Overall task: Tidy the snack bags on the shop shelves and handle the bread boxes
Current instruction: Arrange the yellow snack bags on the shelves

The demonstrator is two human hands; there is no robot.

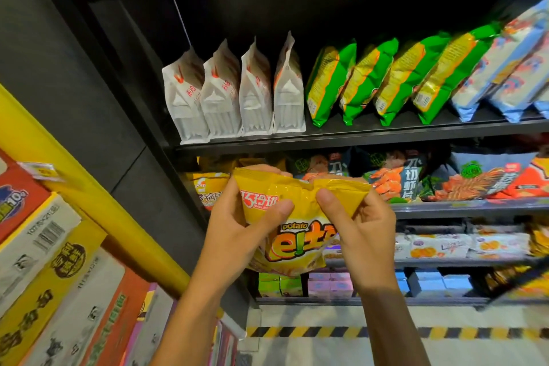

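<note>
A yellow potato-snack bag (300, 217) is held up in front of the black shelves, at the height of the second shelf. My left hand (237, 226) grips its left side, thumb across the front. My right hand (361, 226) grips the right side near the top, thumb pressed on the foil. Behind the bag, at the left end of that shelf, stand more yellow bags (209, 190).
The shelf above carries white pouches (231, 95), green-and-yellow bags (383, 80) and pale blue packs (505, 68). Dark and orange shrimp-chip bags (439, 178) fill the second shelf. Small boxes (329, 285) sit on the lowest shelf. Printed cartons (59, 276) and a yellow beam (113, 217) lie at left.
</note>
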